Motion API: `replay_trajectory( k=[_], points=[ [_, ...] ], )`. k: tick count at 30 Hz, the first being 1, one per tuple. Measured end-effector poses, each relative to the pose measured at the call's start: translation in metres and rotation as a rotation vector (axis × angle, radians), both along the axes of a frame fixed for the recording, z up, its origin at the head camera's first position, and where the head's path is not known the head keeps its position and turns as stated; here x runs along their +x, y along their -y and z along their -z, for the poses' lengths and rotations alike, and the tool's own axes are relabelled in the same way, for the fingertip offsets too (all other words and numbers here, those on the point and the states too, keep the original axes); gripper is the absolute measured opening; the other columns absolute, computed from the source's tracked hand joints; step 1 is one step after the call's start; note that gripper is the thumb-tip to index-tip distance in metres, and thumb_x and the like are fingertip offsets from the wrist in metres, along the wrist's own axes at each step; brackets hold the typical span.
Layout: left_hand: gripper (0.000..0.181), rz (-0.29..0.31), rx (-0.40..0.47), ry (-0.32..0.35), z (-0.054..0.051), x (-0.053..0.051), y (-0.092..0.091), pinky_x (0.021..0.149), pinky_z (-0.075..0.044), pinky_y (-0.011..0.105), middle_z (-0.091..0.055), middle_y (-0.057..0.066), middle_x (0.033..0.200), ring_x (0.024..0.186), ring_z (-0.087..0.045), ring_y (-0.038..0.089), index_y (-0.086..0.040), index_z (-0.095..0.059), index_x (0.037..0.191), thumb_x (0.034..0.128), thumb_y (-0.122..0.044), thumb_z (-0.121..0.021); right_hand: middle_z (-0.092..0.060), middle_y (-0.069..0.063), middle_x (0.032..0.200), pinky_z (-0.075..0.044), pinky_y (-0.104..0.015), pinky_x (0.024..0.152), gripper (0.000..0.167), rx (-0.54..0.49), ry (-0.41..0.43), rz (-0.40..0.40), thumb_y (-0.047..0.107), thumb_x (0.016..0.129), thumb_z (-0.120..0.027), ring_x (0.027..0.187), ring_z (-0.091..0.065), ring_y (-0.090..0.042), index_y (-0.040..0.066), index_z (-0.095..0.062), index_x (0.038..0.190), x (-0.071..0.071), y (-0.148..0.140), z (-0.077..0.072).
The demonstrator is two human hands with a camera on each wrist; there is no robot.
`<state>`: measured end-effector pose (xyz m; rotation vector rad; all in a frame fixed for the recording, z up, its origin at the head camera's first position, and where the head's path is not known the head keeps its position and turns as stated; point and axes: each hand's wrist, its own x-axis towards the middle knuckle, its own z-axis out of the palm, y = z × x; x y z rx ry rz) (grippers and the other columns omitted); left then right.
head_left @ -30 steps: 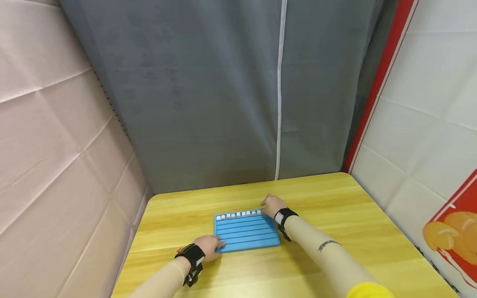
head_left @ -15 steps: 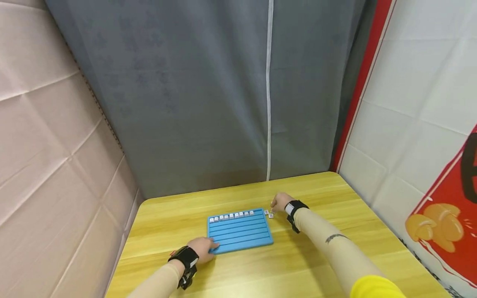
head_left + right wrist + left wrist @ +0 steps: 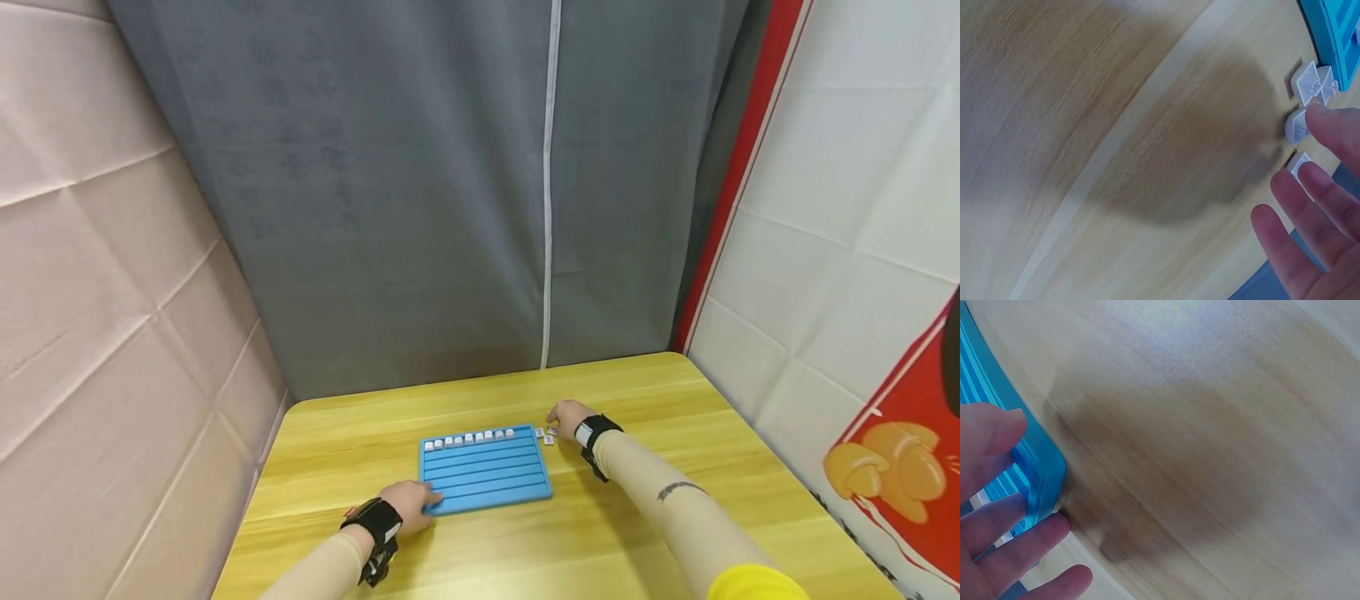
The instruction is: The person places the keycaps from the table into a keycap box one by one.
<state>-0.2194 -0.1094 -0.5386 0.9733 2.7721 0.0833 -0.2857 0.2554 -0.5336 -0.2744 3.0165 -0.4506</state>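
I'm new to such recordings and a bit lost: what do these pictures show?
There is no machine, just two bare hands. The wide view comes from the person's head, the close views from each wrist. On the table lies a blue grooved tray with a row of white keycap-like pieces along its far side; loose pieces lie beside it. The left hand rests at the tray's near left corner; the right hand is at the loose ones, with nothing clearly in its grip.

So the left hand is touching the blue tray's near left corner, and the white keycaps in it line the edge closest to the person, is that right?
Not quite: the white keycaps in the blue tray line its far edge, as the head view shows. The left hand is touching its near left corner.
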Motion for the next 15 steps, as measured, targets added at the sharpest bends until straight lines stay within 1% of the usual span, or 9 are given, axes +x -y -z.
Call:
replay_trajectory(
  k=[4, 7, 10, 15],
  points=[
    [0.041, -0.006, -0.002, -0.003, 0.0018, -0.0010, 0.0004, 0.095, -0.047, 0.046, -0.062, 0.012, 0.127, 0.115, -0.059, 0.034, -0.020, -0.068, 0.125, 0.0845, -0.026, -0.071, -0.070, -0.012, 0.107, -0.051, -0.044, 0.088, 0.022, 0.013, 0.014, -0.013, -0.002, 0.081, -0.072, 0.104, -0.063, -0.034, 0.005, -0.076, 0.102, 0.0011, 0.0013, -0.0006],
    [0.041, -0.017, -0.001, 0.003, 0.0009, 0.0003, 0.0011, 0.095, -0.046, 0.046, -0.061, 0.012, 0.128, 0.116, -0.058, 0.035, -0.020, -0.068, 0.125, 0.0849, -0.027, -0.072, -0.070, -0.010, 0.103, -0.051, -0.042, 0.086, 0.021, 0.017, 0.028, -0.018, -0.003, 0.080, -0.073, 0.100, -0.064, -0.031, 0.005, -0.076, 0.099, 0.0002, 0.0022, 0.0007],
    [0.041, -0.024, 0.005, 0.009, -0.0031, 0.0033, 0.0008, 0.095, -0.046, 0.047, -0.061, 0.013, 0.129, 0.117, -0.057, 0.035, -0.019, -0.068, 0.125, 0.0851, -0.027, -0.072, -0.070, -0.009, 0.099, -0.052, -0.039, 0.081, 0.021, 0.020, 0.033, -0.016, -0.002, 0.078, -0.075, 0.092, -0.064, -0.027, 0.007, -0.076, 0.097, -0.0011, 0.0030, 0.0024],
    [0.041, -0.018, 0.014, 0.005, -0.0077, 0.0069, 0.0002, 0.096, -0.045, 0.048, -0.061, 0.014, 0.129, 0.117, -0.057, 0.036, -0.017, -0.068, 0.126, 0.0854, -0.025, -0.072, -0.068, -0.008, 0.092, -0.051, -0.036, 0.074, 0.022, 0.019, 0.002, -0.023, -0.002, 0.074, -0.078, 0.081, -0.060, -0.022, 0.006, -0.074, 0.094, -0.0005, 0.0039, 0.0047]
  ],
)
